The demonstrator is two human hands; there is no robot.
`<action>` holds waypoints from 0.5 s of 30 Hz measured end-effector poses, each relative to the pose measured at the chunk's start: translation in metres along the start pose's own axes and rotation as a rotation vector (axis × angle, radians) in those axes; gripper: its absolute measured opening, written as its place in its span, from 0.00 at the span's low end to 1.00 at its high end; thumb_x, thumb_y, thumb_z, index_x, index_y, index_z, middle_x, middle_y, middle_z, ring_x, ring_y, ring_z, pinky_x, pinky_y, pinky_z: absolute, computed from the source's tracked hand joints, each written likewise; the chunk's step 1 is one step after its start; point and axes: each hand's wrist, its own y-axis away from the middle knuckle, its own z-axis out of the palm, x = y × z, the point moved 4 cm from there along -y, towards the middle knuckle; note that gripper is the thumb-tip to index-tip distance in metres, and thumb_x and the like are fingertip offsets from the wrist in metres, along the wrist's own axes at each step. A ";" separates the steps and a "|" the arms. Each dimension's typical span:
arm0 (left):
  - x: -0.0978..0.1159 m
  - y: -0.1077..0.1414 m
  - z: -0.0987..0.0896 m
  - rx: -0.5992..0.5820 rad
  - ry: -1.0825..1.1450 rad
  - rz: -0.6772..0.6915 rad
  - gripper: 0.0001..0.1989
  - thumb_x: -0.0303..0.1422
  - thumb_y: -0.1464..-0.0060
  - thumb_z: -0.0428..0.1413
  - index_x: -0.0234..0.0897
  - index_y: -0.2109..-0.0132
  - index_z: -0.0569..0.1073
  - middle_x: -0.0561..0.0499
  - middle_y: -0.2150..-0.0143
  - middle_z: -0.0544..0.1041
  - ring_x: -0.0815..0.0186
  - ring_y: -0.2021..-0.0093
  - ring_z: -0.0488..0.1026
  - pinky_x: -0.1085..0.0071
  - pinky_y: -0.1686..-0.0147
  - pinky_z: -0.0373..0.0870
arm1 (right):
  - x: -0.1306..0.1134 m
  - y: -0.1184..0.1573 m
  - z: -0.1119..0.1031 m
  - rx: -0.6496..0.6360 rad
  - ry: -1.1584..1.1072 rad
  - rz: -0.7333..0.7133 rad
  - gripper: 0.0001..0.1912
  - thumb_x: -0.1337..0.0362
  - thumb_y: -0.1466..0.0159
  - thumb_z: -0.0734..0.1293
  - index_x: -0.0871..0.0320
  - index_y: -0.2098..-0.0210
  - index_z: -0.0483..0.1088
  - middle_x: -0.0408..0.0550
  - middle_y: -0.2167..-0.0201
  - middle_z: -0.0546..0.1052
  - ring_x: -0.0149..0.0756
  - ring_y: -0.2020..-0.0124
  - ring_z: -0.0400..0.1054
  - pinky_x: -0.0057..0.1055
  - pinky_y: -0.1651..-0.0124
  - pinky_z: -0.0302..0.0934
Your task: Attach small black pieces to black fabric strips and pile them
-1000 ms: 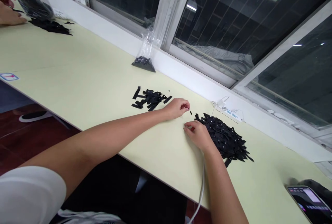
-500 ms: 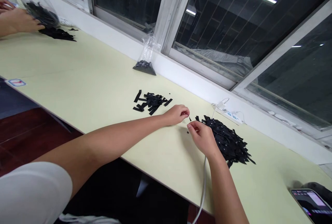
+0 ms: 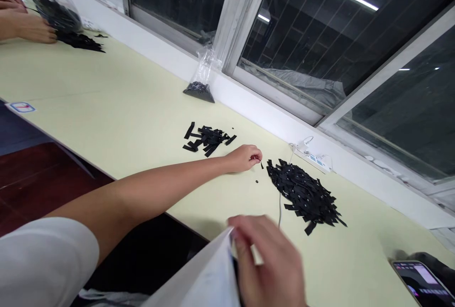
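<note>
At frame centre my left hand (image 3: 246,157) pinches a tiny black piece (image 3: 261,165) that points lower right toward the big pile of black strips (image 3: 304,194) just beside it, while my blurred right hand (image 3: 270,262), bottom centre, grips white fabric (image 3: 202,281).

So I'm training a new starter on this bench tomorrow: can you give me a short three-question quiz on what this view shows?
1. True or false: the left hand pinches a small black piece.
2. Which is bigger: the heap of black strips right of that hand, or the scattered black strips left of it?
3. What does the blurred right hand touch? A) white sheet B) the clear plastic bag by the window.

Key: 1 true; 2 the right heap; 3 A.
</note>
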 end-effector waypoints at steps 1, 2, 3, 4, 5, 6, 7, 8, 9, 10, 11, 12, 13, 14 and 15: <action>-0.001 0.000 0.000 0.004 -0.001 0.000 0.06 0.25 0.42 0.53 0.34 0.62 0.76 0.47 0.60 0.76 0.65 0.61 0.72 0.68 0.59 0.68 | 0.011 -0.008 -0.020 0.210 0.092 0.051 0.11 0.69 0.32 0.60 0.54 0.56 0.73 0.49 0.62 0.79 0.36 0.64 0.74 0.30 0.61 0.68; -0.001 -0.001 0.000 0.005 -0.003 0.001 0.06 0.25 0.42 0.53 0.34 0.62 0.76 0.47 0.60 0.77 0.65 0.61 0.72 0.69 0.58 0.67 | 0.020 -0.015 -0.036 0.359 0.164 0.082 0.09 0.67 0.32 0.62 0.55 0.57 0.73 0.48 0.63 0.79 0.34 0.66 0.74 0.28 0.63 0.67; -0.001 -0.001 0.000 0.005 -0.003 0.004 0.06 0.25 0.42 0.53 0.34 0.62 0.76 0.47 0.60 0.77 0.65 0.60 0.72 0.69 0.58 0.67 | 0.030 -0.024 -0.048 0.426 0.212 0.099 0.08 0.65 0.32 0.62 0.55 0.58 0.73 0.48 0.63 0.79 0.33 0.68 0.72 0.27 0.66 0.66; -0.001 -0.001 0.000 0.005 -0.002 0.008 0.06 0.25 0.42 0.53 0.35 0.62 0.76 0.47 0.60 0.77 0.65 0.60 0.72 0.69 0.58 0.67 | 0.040 -0.034 -0.057 0.442 0.240 0.114 0.08 0.64 0.32 0.62 0.56 0.58 0.74 0.48 0.64 0.78 0.32 0.70 0.71 0.26 0.68 0.64; -0.001 -0.002 0.000 0.007 0.001 0.012 0.06 0.25 0.42 0.53 0.35 0.62 0.76 0.47 0.60 0.77 0.65 0.60 0.72 0.69 0.57 0.67 | 0.054 -0.045 -0.065 0.419 0.271 0.136 0.09 0.62 0.32 0.62 0.56 0.59 0.74 0.47 0.65 0.78 0.32 0.71 0.71 0.27 0.69 0.63; -0.001 -0.002 -0.001 0.012 0.005 0.012 0.06 0.25 0.42 0.54 0.35 0.62 0.76 0.47 0.60 0.77 0.65 0.60 0.72 0.69 0.57 0.68 | 0.070 -0.057 -0.070 0.372 0.314 0.169 0.10 0.60 0.32 0.63 0.56 0.59 0.74 0.47 0.66 0.78 0.32 0.72 0.70 0.28 0.68 0.62; -0.001 -0.002 -0.001 0.020 0.010 0.009 0.06 0.25 0.42 0.54 0.35 0.62 0.76 0.47 0.60 0.77 0.65 0.60 0.72 0.69 0.57 0.68 | 0.088 -0.067 -0.075 0.306 0.364 0.211 0.10 0.60 0.33 0.63 0.56 0.61 0.75 0.47 0.68 0.78 0.33 0.72 0.70 0.29 0.67 0.61; -0.002 -0.002 -0.002 0.032 0.016 -0.001 0.06 0.26 0.42 0.54 0.35 0.62 0.76 0.47 0.61 0.77 0.65 0.61 0.72 0.69 0.58 0.68 | 0.109 -0.077 -0.079 0.247 0.403 0.268 0.10 0.59 0.34 0.63 0.55 0.62 0.75 0.46 0.69 0.79 0.34 0.71 0.70 0.30 0.65 0.61; -0.003 -0.002 -0.003 0.044 0.023 -0.015 0.06 0.26 0.42 0.54 0.35 0.62 0.76 0.47 0.61 0.77 0.65 0.61 0.72 0.69 0.58 0.68 | 0.132 -0.084 -0.082 0.198 0.431 0.340 0.10 0.59 0.35 0.63 0.55 0.64 0.76 0.45 0.70 0.78 0.35 0.71 0.70 0.31 0.64 0.60; -0.004 -0.003 -0.004 0.057 0.029 -0.031 0.06 0.27 0.42 0.54 0.35 0.62 0.76 0.47 0.61 0.76 0.65 0.62 0.72 0.69 0.59 0.68 | 0.153 -0.090 -0.083 0.127 0.437 0.411 0.11 0.59 0.36 0.63 0.54 0.65 0.76 0.45 0.71 0.78 0.36 0.72 0.70 0.31 0.65 0.59; -0.006 -0.003 -0.005 0.069 0.034 -0.049 0.05 0.27 0.42 0.54 0.35 0.62 0.76 0.47 0.61 0.76 0.65 0.62 0.72 0.69 0.59 0.68 | 0.172 -0.094 -0.080 0.025 0.410 0.456 0.11 0.59 0.37 0.63 0.54 0.66 0.77 0.45 0.72 0.78 0.36 0.72 0.69 0.31 0.66 0.58; -0.008 -0.003 -0.005 0.079 0.038 -0.065 0.05 0.27 0.42 0.55 0.35 0.62 0.76 0.48 0.62 0.76 0.65 0.62 0.72 0.69 0.60 0.68 | 0.188 -0.096 -0.074 -0.065 0.365 0.483 0.11 0.58 0.38 0.64 0.54 0.66 0.77 0.45 0.72 0.79 0.36 0.71 0.69 0.31 0.65 0.58; -0.010 -0.003 -0.006 0.085 0.040 -0.076 0.05 0.27 0.43 0.55 0.35 0.63 0.76 0.48 0.62 0.76 0.66 0.63 0.72 0.69 0.60 0.68 | 0.198 -0.097 -0.067 -0.130 0.313 0.494 0.11 0.58 0.39 0.64 0.55 0.67 0.78 0.45 0.71 0.79 0.36 0.71 0.69 0.31 0.65 0.58; -0.012 -0.003 -0.006 0.087 0.039 -0.080 0.05 0.27 0.43 0.55 0.35 0.63 0.76 0.48 0.62 0.76 0.66 0.63 0.72 0.69 0.61 0.68 | 0.205 -0.096 -0.059 -0.171 0.267 0.491 0.12 0.57 0.39 0.64 0.55 0.67 0.78 0.45 0.71 0.79 0.36 0.71 0.69 0.31 0.65 0.58; -0.013 -0.003 -0.006 0.085 0.037 -0.077 0.05 0.27 0.43 0.55 0.35 0.63 0.76 0.48 0.62 0.76 0.65 0.63 0.72 0.69 0.61 0.68 | 0.207 -0.094 -0.051 -0.208 0.237 0.485 0.13 0.56 0.39 0.64 0.55 0.68 0.78 0.45 0.71 0.79 0.36 0.71 0.69 0.31 0.66 0.58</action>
